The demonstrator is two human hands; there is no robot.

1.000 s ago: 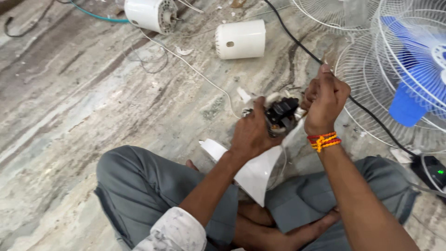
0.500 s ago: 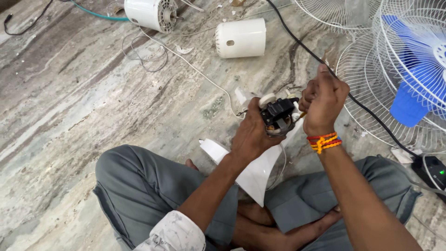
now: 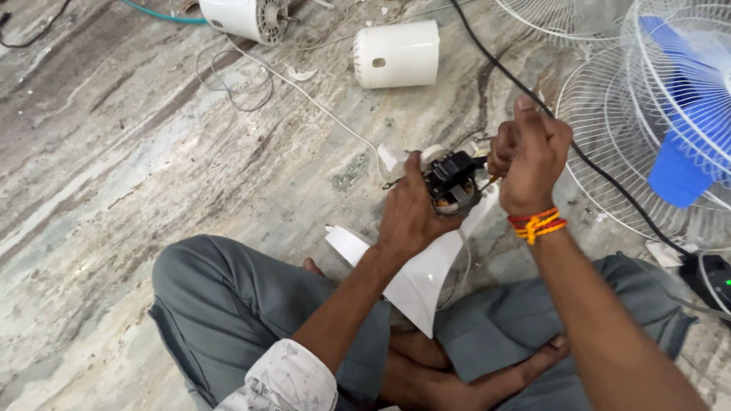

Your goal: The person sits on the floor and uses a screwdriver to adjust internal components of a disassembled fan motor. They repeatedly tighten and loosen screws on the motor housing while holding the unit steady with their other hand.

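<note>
Your left hand [image 3: 407,221] wraps the small black motor assembly [image 3: 452,183] from the near side, fingers curled around it, holding it above the white fan housing [image 3: 422,278] that rests across your lap. Your right hand [image 3: 529,156] is closed in a fist just beside the motor's right side, pinching a slim tool or wire end; which one cannot be told.

Risk, as a judgement: the motor is held in the air over the marble floor [image 3: 152,152] by one hand alone, so a hard push from the right could twist it loose and drop it, or strain the thin wires [image 3: 461,270] trailing below it. The black cable [image 3: 609,190] passes close behind your right wrist and could snag.

Orientation: the motor's long axis appears to run roughly left to right and tilted slightly upward, its right end facing your fist.
</note>
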